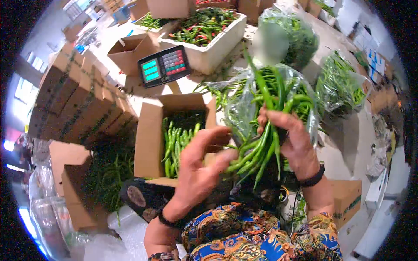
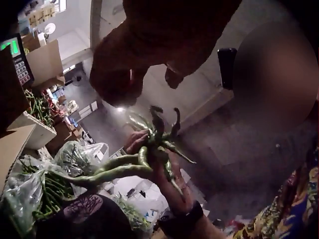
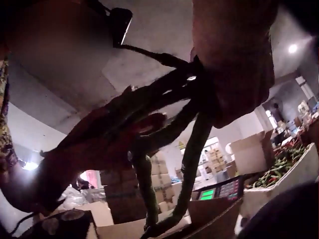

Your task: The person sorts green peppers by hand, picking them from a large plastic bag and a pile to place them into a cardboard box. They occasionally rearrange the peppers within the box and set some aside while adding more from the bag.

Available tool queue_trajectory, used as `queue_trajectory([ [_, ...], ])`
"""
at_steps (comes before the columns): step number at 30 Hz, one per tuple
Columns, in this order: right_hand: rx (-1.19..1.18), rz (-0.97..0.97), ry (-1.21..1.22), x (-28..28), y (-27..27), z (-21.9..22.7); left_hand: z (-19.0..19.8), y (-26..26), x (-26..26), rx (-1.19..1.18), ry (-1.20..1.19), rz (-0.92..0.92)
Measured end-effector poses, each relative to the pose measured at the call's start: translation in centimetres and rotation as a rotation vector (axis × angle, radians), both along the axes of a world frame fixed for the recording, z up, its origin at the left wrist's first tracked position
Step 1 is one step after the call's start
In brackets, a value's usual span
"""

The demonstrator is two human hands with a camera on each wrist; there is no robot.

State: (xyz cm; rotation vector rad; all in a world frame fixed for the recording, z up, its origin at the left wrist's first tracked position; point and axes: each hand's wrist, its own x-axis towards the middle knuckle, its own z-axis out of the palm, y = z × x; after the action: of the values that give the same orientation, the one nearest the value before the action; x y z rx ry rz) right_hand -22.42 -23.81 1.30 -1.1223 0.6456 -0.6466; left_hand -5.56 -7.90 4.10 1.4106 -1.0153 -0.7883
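In the head view my right hand (image 1: pixel 296 141) grips a bunch of long green peppers (image 1: pixel 261 150) by its middle, over a clear plastic bag of peppers (image 1: pixel 300 89). My left hand (image 1: pixel 198 167) is left of the bunch, holding nothing, with its fingers loosely bent and slightly blurred. Behind it stands a cardboard box (image 1: pixel 148 145) with green peppers (image 1: pixel 174 148) laid lengthwise inside. The left wrist view shows my left hand (image 2: pixel 159 45) above the held peppers (image 2: pixel 119 172). Dark in the right wrist view, my right hand (image 3: pixel 234 64) is closed round the pepper stems.
A scale display (image 1: pixel 163 66) stands behind the box, near a white foam crate (image 1: pixel 209 54) of red and green peppers. More bagged peppers (image 1: pixel 339 87) lie at the right. Stacked cartons (image 1: pixel 78 98) and an open box (image 1: pixel 76 187) with greens are on the left.
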Motion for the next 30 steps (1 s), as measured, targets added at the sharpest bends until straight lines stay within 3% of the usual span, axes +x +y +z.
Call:
queue_trajectory([
  [2,0.429,-0.034,-0.152,2.2,4.1,2.3,-0.6,0.3,-0.9,0.05,-0.094,-0.029],
  [4,0.241,-0.031,0.004,2.5,5.6,-1.5,-2.5,0.5,-1.6,-0.043,-0.259,-0.005],
  [6,0.354,0.112,-0.138,2.6,6.6,-3.0,-4.2,0.9,-1.9,-0.024,-0.292,0.018],
  [10,0.515,0.09,-0.049,4.0,8.1,-5.1,-6.9,2.2,-1.3,0.054,-0.361,0.076],
  [14,0.618,0.134,-0.083,4.8,8.6,-5.9,-7.8,3.8,1.1,0.321,0.25,-0.054],
  [18,0.659,0.182,-0.054,5.3,8.1,-6.7,-6.7,4.6,3.2,0.391,0.386,-0.038],
  [20,0.706,0.111,-0.07,5.2,7.4,-7.6,-7.0,5.4,4.5,0.45,0.414,0.008],
  [26,0.783,-0.012,-0.07,5.0,5.0,-7.9,-8.6,7.7,9.9,0.514,0.184,0.203],
  [27,0.793,0.004,-0.076,5.3,5.0,-8.1,-9.3,7.6,10.9,0.54,0.051,0.182],
  [30,0.802,0.054,-0.108,7.2,5.5,-7.9,-10.5,6.7,12.5,0.615,-0.047,0.112],
])
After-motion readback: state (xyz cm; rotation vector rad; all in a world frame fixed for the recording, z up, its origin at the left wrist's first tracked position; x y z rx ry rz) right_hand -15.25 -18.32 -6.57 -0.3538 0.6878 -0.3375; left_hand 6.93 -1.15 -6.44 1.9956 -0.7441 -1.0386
